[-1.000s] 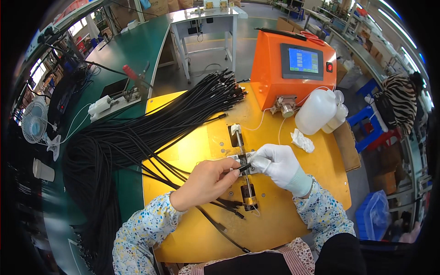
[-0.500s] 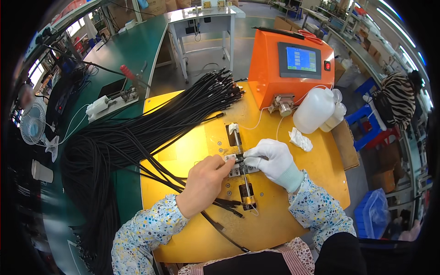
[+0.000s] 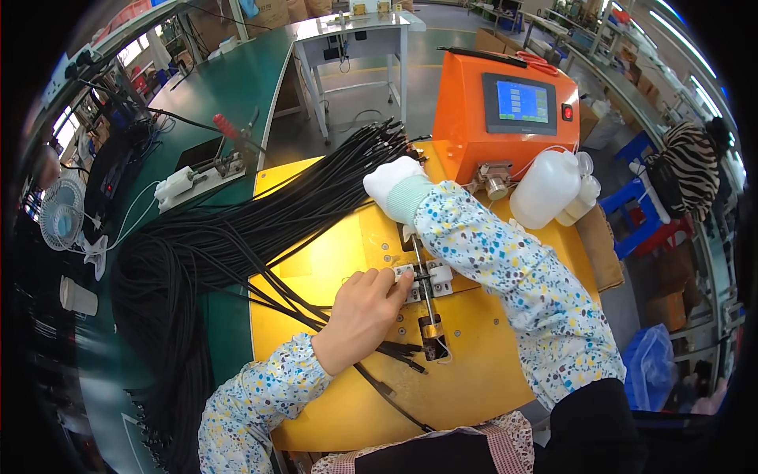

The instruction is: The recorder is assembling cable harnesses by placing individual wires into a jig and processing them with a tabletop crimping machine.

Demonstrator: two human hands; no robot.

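Observation:
My left hand (image 3: 363, 317), bare, is closed with thumb and forefinger together at the left end of a small metal clamp block (image 3: 440, 278). Whatever it grips is hidden beneath the fingers. A slim metal rod (image 3: 427, 294) crosses the block, with a brass-and-black fitting (image 3: 432, 333) at its near end. My right hand (image 3: 392, 183), in a white glove, reaches across to the far end of a thick bundle of black cables (image 3: 316, 186). Its fingers are hidden behind the back of the glove. Several cables pass under my left hand.
On the yellow worktop (image 3: 466, 371) stands an orange machine (image 3: 462, 110) with a screen, beside a white plastic bottle (image 3: 545, 189). A hand-lever clamp (image 3: 229, 162) sits on the green table (image 3: 237, 71) at left. Loose cable ends (image 3: 403, 351) lie near the rod.
My right hand has left the clamp block and moved away and left to the cable bundle, its forearm now crossing the worktop. My left hand remains at the block.

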